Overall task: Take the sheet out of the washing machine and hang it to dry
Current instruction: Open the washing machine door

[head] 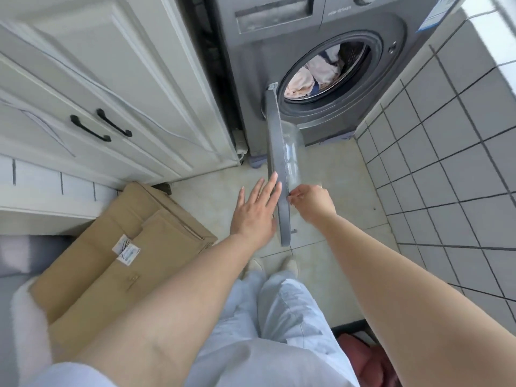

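A grey front-loading washing machine (321, 65) stands against the far wall, between a white cabinet (92, 88) and a wall of pale square tiles (446, 141). Its round door (279, 163) is swung wide open toward the camera, seen nearly edge-on, with the clear glass bowl bulging to the right side. Inside the drum lies a bundle of damp laundry: pale peach and white cloth that is probably the sheet (310, 76), with a bit of dark blue fabric behind it, though the folds are too tangled to tell one piece from another.

The left hand (258, 210) is spread flat, fingers (272, 182) straight and apart, its palm resting against the outer face of the door near the free edge and gripping nothing. The right hand (312, 203) is curled, its fingertips pinched onto the door's rim from the inner side.

On the beige floor (329, 169) to the left lie flattened cardboard boxes (117, 247) bearing a small white label. Below, the person's light blue trousers and pale slippers show, standing just behind the door.
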